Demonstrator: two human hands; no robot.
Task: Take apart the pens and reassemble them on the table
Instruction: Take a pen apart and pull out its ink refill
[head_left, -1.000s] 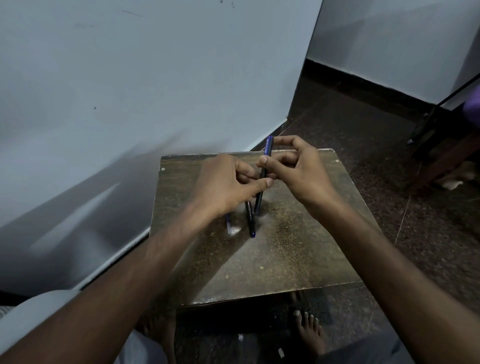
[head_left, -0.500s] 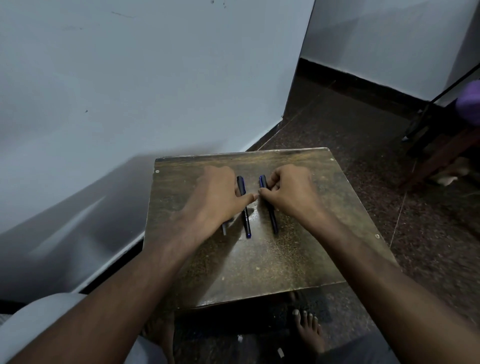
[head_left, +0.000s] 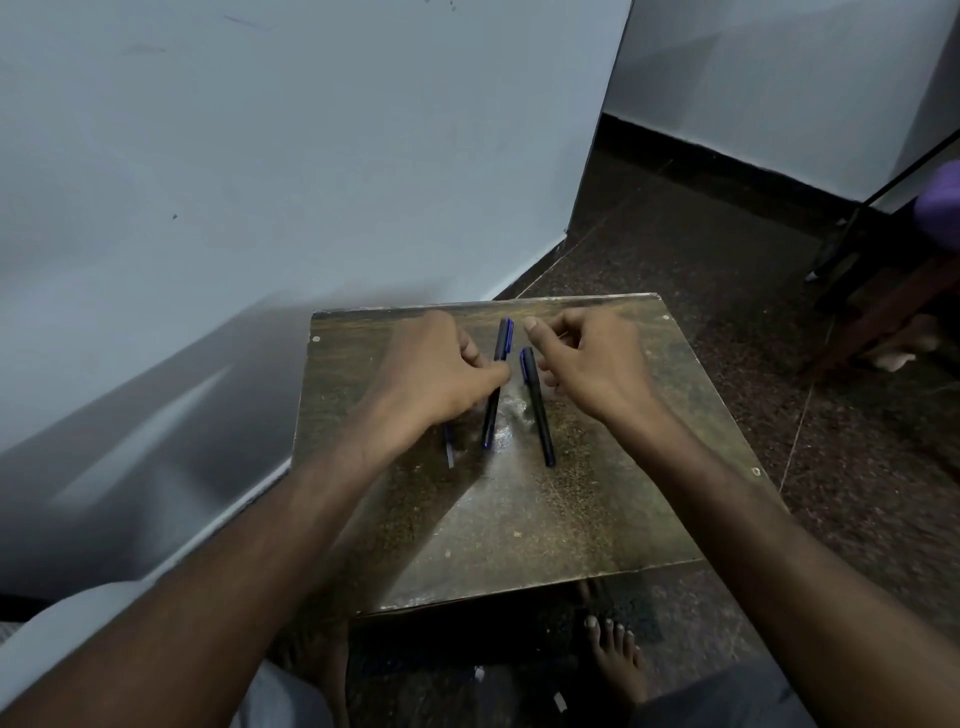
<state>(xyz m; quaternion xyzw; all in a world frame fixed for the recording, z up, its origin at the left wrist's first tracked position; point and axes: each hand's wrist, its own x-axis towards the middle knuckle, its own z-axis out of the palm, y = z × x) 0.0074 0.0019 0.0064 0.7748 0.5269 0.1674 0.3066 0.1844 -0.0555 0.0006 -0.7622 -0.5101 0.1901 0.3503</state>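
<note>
Pale blue-grey walls meet in a corner over dark speckled floor; a small worn brown square table (head_left: 519, 519) stands against the wall.

Two slim black capped pens with blue clips lie side by side near the far edge, midway between the side edges. The left pen (head_left: 496, 384) runs under the left hand's thumb. The right pen (head_left: 537, 405) lies free.

Left hand (head_left: 441, 369): fingers curled, thumb tip pressed on or beside the left pen, apparently pinching it. Right hand (head_left: 587, 358): loosely curled, holding nothing, just beside the right pen.

We judge the step is taking up the left pen for dismantling. Do it well: grip the barrel firmly, let the free hand pull the cap straight off, set parts down flat so they don't roll.

Hard to read: a thin bluish piece (head_left: 449, 449) pokes out below the left wrist, its upper part covered; we cannot tell what it is. The left fingertips are hidden.
</note>
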